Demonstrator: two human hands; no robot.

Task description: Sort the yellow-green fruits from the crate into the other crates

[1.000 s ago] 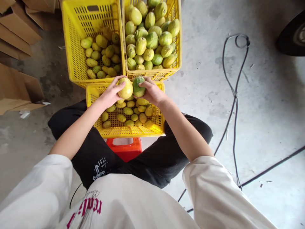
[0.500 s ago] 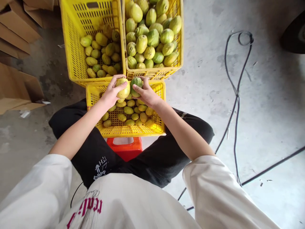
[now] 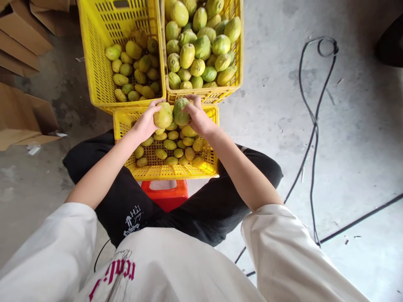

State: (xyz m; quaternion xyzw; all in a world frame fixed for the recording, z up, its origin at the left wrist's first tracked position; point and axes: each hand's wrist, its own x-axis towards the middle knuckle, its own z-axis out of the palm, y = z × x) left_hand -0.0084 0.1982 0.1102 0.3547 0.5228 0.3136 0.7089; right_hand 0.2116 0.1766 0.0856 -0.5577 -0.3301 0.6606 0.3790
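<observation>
My left hand is closed around a yellowish papaya. Beside it, a greener papaya is gripped by my right hand. The two fruits are held side by side, close together, over the back of a low yellow crate. Several small yellow-green papayas lie loose on that crate's slotted floor; some are hidden under my hands.
Two larger yellow crates stand behind: the left crate is partly filled with papayas, the right crate heaped with them. A red stool shows between my knees. Cardboard boxes lie at left, a black cable on the floor at right.
Both papayas have been turned in my hands, and my thumbs have shifted outward, showing more of each fruit's face. The crates and their contents look the same.
</observation>
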